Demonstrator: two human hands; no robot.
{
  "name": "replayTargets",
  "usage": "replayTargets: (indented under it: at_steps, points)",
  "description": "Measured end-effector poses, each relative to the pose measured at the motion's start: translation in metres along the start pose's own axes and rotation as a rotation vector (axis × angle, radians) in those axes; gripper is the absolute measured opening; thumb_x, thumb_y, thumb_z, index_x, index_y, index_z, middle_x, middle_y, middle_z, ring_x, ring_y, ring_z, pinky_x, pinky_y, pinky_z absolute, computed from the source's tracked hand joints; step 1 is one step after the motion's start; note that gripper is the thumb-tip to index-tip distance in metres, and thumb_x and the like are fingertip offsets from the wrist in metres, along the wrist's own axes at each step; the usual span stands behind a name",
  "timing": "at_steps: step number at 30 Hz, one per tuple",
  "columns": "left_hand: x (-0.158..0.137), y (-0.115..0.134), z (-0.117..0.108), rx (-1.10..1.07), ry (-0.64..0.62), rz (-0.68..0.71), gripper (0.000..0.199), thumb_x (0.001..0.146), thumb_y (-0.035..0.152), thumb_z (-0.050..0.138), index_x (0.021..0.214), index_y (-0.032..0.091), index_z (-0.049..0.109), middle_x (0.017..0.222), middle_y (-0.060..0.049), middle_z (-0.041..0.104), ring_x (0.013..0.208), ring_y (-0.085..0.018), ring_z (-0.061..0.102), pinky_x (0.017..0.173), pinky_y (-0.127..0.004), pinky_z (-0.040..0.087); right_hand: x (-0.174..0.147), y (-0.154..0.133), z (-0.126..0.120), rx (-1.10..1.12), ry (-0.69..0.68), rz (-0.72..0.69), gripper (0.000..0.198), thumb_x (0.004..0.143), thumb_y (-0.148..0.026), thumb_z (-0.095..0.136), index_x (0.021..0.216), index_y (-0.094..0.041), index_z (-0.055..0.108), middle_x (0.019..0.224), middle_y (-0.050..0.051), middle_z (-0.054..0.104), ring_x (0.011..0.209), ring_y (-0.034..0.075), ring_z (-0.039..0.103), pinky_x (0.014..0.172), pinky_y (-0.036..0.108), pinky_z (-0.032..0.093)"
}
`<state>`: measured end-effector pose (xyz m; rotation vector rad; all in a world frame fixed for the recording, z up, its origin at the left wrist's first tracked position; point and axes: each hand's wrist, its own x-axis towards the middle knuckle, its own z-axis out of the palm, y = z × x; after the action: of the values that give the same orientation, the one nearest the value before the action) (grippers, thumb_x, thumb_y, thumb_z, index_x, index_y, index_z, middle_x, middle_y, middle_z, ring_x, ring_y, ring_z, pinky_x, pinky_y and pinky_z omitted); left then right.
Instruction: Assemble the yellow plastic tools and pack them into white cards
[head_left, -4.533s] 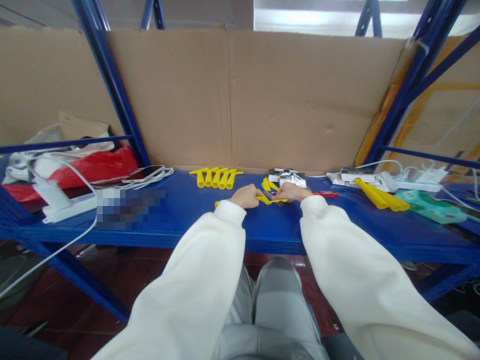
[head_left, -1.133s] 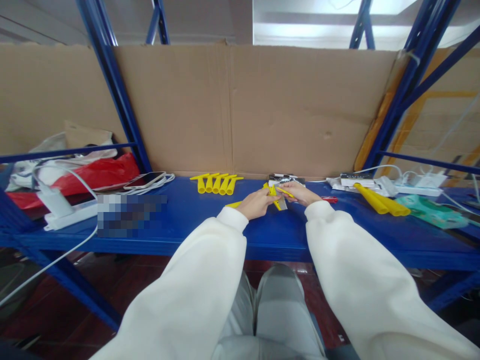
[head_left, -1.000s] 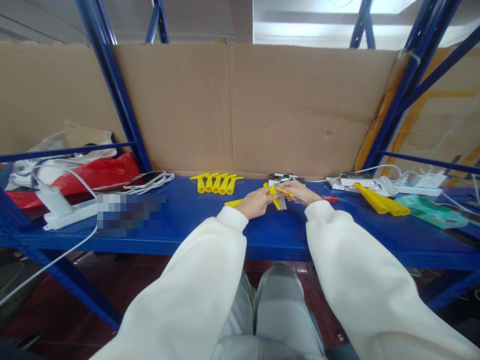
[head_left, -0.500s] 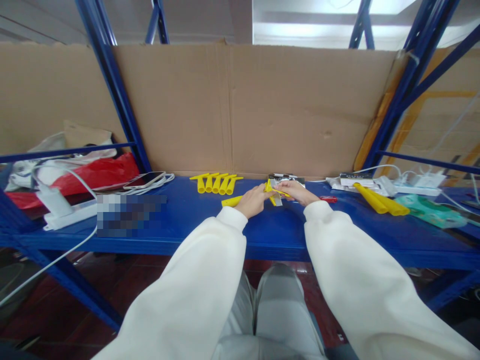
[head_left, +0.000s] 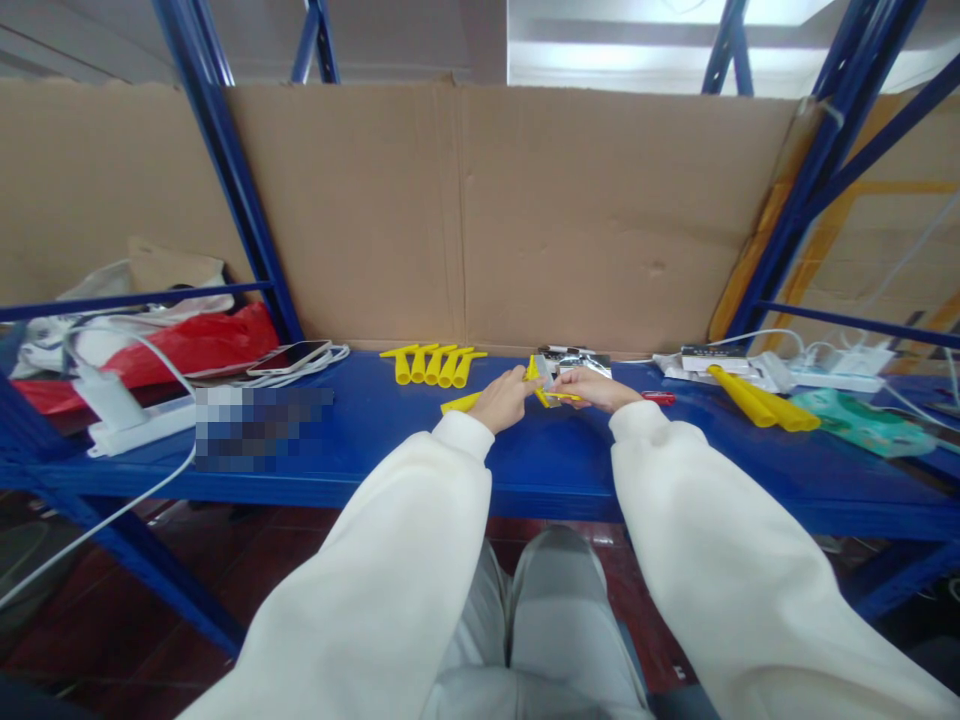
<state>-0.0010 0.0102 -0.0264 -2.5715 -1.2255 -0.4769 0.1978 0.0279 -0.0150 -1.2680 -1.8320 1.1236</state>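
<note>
In the head view, which is the only one, the most visible change is at the middle, between the two hands. Half a second ago, the flat pale blade-like piece hangs on the near side of the fingers; now it is seen on the far side, beside the head of the yellow plastic T-shaped tool. Whether this piece is metal or clear plastic, I cannot tell.

The left hand is closed around this tool, above the blue metal counter, and the hollow handle end comes out near the wrist. The right hand pinches, with its fingertips, a thin yellow plastic strip. If the strip is touching the tool, the fingers do not let me see it.

In my judgement, this change means that the parts are being turned against each other, and that they are not yet settled together.

The neat row of five yellow plastic T-shaped tools stays as it was, behind the left hand. The red slim object lies just beside the right hand.
</note>
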Motion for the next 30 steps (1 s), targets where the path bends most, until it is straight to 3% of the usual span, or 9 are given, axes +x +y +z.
replayTargets:
  at_steps: [8, 18, 30]
  points:
    - [0.0001, 0.0008, -0.0017, -0.007, -0.03, 0.035, 0.064, 0.091, 0.003, 0.04, 0.149, 0.03, 0.051, 0.107, -0.01, 0.057, 0.103, -0.022, 0.062, 0.094, -0.033, 0.05, -0.0048, 0.0016, 0.0, -0.073, 0.07, 0.019, 0.038, 0.06, -0.049, 0.082, 0.064, -0.017, 0.063, 0.053, -0.004, 0.054, 0.05, 0.006, 0.041, 0.047, 0.019, 0.03]
    - [0.0003, -0.0008, 0.0017, 0.0, -0.031, 0.05, 0.061, 0.092, 0.004, 0.039, 0.146, 0.029, 0.055, 0.113, -0.011, 0.055, 0.105, -0.022, 0.06, 0.096, -0.034, 0.049, -0.0093, -0.0027, 0.0029, -0.088, 0.063, 0.017, 0.043, 0.062, -0.054, 0.078, 0.058, -0.018, 0.055, 0.051, -0.005, 0.047, 0.05, 0.007, 0.036, 0.049, 0.021, 0.027]
    - [0.0031, -0.0038, 0.0067, 0.006, -0.048, 0.076, 0.063, 0.09, 0.003, 0.042, 0.146, 0.029, 0.054, 0.11, -0.01, 0.055, 0.104, -0.021, 0.059, 0.094, -0.032, 0.048, -0.0066, 0.0024, 0.003, -0.103, 0.021, 0.037, 0.039, 0.066, -0.051, 0.077, 0.06, -0.017, 0.059, 0.052, -0.004, 0.048, 0.05, 0.007, 0.036, 0.047, 0.022, 0.026]
